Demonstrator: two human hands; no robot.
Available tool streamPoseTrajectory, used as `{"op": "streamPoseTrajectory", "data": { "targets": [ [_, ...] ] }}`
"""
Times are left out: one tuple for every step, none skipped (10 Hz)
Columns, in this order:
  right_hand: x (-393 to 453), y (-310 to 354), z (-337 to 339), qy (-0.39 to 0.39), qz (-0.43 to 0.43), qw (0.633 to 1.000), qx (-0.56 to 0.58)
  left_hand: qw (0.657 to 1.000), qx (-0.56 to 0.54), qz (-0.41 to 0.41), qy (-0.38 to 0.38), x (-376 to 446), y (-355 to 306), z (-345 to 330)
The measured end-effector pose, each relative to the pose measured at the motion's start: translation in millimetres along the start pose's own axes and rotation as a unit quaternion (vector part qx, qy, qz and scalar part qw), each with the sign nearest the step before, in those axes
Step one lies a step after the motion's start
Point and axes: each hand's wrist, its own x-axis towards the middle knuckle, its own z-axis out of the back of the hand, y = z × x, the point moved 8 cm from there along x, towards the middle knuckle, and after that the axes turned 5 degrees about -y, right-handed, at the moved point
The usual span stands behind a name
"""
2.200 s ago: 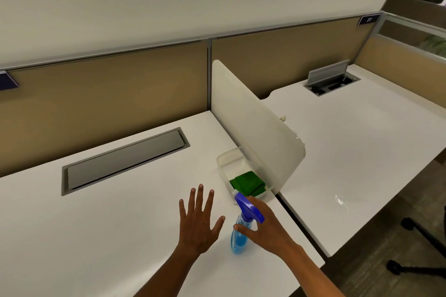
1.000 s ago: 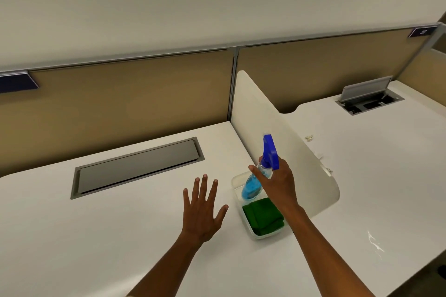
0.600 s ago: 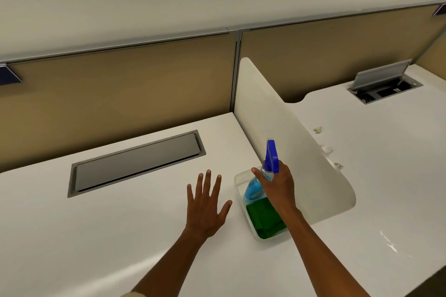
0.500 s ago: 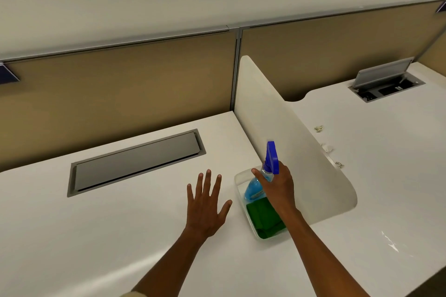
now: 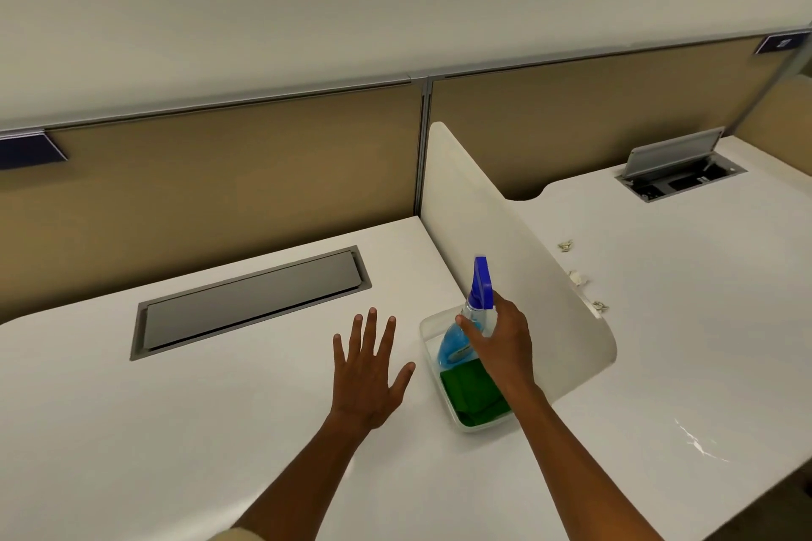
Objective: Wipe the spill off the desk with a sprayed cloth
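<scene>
My right hand (image 5: 501,345) grips a spray bottle (image 5: 457,343) with blue liquid and a blue trigger head, held tilted over a clear plastic tray (image 5: 428,327). A folded green cloth (image 5: 472,398) lies in the tray's near half, just below the bottle. My left hand (image 5: 367,369) hovers flat with fingers spread above the white desk (image 5: 175,430), left of the tray. A whitish spill (image 5: 696,441) streaks the neighbouring desk at the right, near its front edge.
A curved white divider panel (image 5: 505,259) stands between the two desks, right behind the tray. A closed grey cable hatch (image 5: 250,303) is set into my desk; an open one (image 5: 679,167) sits on the right desk. Small scraps (image 5: 578,277) lie beside the divider.
My right hand lifted the spray bottle from the desk's front and brought it over the tray. In the last half second both hands have held nearly still.
</scene>
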Motion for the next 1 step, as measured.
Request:
{"op": "streamPoseTrajectory", "data": {
  "targets": [
    [-20.3,3.1,11.1,-0.031,0.02,0.999,-0.008,1.0,-0.012,-0.008,-0.019,-10.5,-6.0,14.7]
  ]
}}
